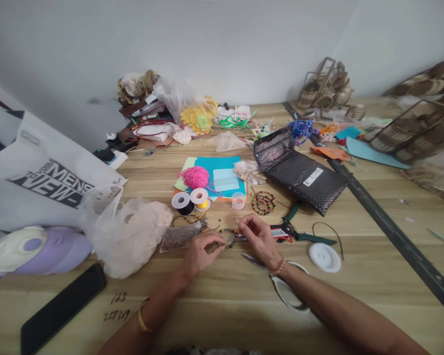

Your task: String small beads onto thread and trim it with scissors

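Between my hands, low over the table, is a small loop of dark and coloured beads, a beaded bracelet (228, 230). My left hand (204, 250) is closed in a pinch on its left side. My right hand (259, 240) is pinched just above its right side, with a thin pale tip, perhaps a cord end, at the fingertips; I cannot tell exactly what it is. Scissors (290, 294) lie partly hidden beneath my right wrist. Behind that hand are green-handled pliers (289, 228) and a red and white cutter (280, 232). A bag of small beads (181, 235) rests beside my left hand.
Beyond my hands are a coiled bead string (263, 202), thread spools (183, 202), pink yarn (195, 177) and a black bubble mailer (301, 173). A white spool (324, 257) lies on the right. Plastic bags (129, 231) and a phone (63, 308) occupy the left.
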`<state>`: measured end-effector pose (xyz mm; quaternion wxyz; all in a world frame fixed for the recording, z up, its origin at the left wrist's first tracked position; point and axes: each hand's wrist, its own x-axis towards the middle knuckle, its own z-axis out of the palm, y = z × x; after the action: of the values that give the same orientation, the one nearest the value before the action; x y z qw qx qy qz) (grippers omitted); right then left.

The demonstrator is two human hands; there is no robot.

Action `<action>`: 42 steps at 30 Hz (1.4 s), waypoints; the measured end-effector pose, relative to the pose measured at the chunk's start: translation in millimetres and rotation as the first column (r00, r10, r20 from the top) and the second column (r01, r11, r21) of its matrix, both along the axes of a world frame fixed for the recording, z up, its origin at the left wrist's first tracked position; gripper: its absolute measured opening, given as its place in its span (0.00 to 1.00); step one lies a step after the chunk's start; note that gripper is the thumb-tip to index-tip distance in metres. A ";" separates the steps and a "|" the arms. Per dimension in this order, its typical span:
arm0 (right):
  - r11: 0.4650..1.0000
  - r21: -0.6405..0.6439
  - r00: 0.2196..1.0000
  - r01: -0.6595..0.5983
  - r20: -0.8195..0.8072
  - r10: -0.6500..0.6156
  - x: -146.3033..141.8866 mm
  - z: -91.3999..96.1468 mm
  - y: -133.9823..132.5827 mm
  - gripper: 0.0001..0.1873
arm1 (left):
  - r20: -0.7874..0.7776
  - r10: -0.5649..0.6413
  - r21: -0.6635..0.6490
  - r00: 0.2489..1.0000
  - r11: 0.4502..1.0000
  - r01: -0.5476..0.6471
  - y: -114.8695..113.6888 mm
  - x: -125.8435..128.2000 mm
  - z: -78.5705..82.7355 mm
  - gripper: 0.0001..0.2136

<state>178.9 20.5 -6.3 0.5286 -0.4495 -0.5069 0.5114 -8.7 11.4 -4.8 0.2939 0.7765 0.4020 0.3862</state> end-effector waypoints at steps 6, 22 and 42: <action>1.000 -0.013 1.000 0.000 0.000 0.000 -0.8 0.3 -0.4 0.17 | -0.090 -0.045 0.136 0.995 0.989 0.057 -0.5 1.2 -7.5 0.04; 0.999 -0.035 0.999 -0.032 0.034 0.033 0.4 -0.5 -3.5 0.15 | -0.343 -0.093 0.111 0.935 0.984 0.139 -1.8 -0.7 -14.9 0.09; 0.997 -0.060 0.998 -0.045 0.039 0.048 1.7 -1.4 -3.3 0.16 | -0.566 0.038 0.120 0.824 0.992 0.037 19.1 -46.0 24.2 0.03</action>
<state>180.6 17.1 -7.8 0.4926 -0.4634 -0.5123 0.5293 -54.6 30.5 19.3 0.1118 0.8729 0.4462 0.1627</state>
